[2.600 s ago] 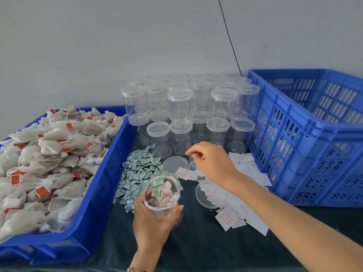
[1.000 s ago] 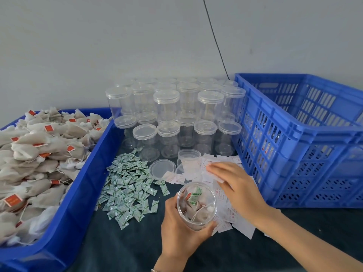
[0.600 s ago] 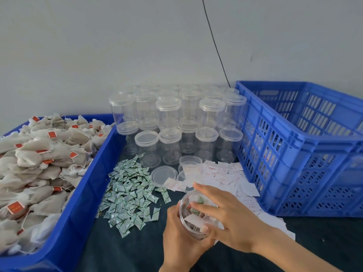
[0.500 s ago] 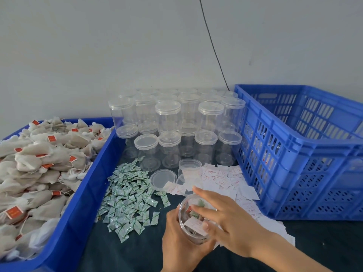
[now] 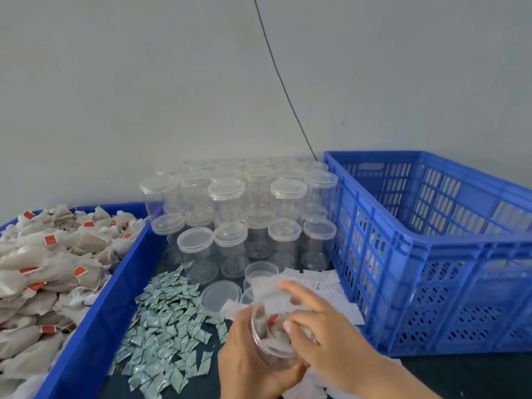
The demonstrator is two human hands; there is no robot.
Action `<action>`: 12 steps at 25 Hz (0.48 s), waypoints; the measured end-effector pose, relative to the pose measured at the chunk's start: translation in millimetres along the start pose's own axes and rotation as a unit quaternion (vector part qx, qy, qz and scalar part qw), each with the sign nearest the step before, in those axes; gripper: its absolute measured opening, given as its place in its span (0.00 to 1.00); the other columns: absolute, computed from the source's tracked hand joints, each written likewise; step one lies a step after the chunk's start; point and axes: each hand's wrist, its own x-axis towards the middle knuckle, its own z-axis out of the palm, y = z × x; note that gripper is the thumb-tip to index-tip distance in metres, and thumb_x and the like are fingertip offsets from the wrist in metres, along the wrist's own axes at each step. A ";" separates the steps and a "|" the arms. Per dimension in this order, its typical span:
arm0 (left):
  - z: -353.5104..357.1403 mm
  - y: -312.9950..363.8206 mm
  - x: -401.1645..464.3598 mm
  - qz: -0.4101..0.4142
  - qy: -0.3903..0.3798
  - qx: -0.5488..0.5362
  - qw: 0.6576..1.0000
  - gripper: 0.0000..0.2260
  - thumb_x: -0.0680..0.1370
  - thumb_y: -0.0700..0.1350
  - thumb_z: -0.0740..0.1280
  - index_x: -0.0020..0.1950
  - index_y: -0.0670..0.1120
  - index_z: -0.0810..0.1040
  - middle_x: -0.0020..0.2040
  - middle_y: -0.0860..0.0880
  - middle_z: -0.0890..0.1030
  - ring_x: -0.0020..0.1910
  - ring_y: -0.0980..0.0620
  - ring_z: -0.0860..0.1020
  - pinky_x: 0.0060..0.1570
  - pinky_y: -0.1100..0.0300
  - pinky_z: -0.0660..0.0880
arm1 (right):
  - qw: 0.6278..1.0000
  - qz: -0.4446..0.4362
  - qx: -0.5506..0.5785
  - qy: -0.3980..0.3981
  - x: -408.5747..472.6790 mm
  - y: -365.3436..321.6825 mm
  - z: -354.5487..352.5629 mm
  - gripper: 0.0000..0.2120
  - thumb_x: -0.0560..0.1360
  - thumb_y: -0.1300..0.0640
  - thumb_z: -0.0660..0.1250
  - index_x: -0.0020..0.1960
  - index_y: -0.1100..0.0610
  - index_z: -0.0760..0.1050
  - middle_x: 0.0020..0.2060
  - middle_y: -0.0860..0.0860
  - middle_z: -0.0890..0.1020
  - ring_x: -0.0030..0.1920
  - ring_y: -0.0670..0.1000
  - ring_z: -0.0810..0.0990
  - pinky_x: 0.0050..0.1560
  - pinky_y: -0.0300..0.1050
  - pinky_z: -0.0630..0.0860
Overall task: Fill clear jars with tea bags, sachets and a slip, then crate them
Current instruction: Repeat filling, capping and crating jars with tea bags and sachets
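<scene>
The left hand [image 5: 253,361] grips a clear jar [image 5: 273,335] at about 6 o'clock of the view, fingers curled round its wall, the mouth tilted toward the camera; tea bags and a green sachet show inside. At 9 o'clock a blue tray [image 5: 95,326] holds heaped tea bags [image 5: 43,277] with orange-red tags, whose print is too small to read. At 7 o'clock green-and-white sachets [image 5: 164,321] lie scattered, their lettering blurred. At 12 o'clock stand stacked lidded jars [image 5: 230,214], with a loose lid [image 5: 221,295] just before them. The right hand [image 5: 322,338] lies over the jar's mouth, fingers partly straight, tips inside; whether it pinches anything I cannot tell. White slips [image 5: 325,280] with red print, unreadable, lie beyond it. At 3 o'clock sits a blue crate [image 5: 431,254]. Half a second ago the slip showed flat at the mouth under the fingertips; now it is blurred and the fingers reach deeper.
</scene>
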 end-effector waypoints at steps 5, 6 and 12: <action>-15.0 104.6 124.3 0.139 0.068 -0.081 0.985 0.44 0.61 0.78 0.61 0.62 0.46 0.67 0.53 0.50 0.77 0.48 0.52 0.80 0.43 0.59 0.79 | 0.979 -0.013 -0.077 0.187 27.1 -44.3 -149.6 0.07 0.72 0.54 0.66 0.43 0.43 0.80 0.66 0.38 0.71 0.61 0.35 0.69 0.60 0.23 0.62; -15.9 128.0 152.9 0.164 0.076 -0.077 0.981 0.46 0.60 0.77 0.63 0.64 0.43 0.67 0.56 0.50 0.75 0.52 0.51 0.78 0.47 0.56 0.77 | 0.970 -0.014 -0.095 0.224 32.8 -50.7 -187.1 0.10 0.71 0.56 0.69 0.39 0.41 0.79 0.63 0.41 0.75 0.58 0.36 0.71 0.54 0.19 0.62; 0.4 230.8 278.9 0.265 0.055 -0.118 0.955 0.41 0.63 0.62 0.77 0.69 0.48 0.66 0.58 0.54 0.67 0.58 0.52 0.72 0.53 0.54 0.75 | 0.898 0.145 -0.234 0.344 67.9 -45.9 -341.8 0.13 0.70 0.67 0.65 0.40 0.50 0.81 0.30 0.47 0.80 0.30 0.46 0.81 0.16 0.29 0.62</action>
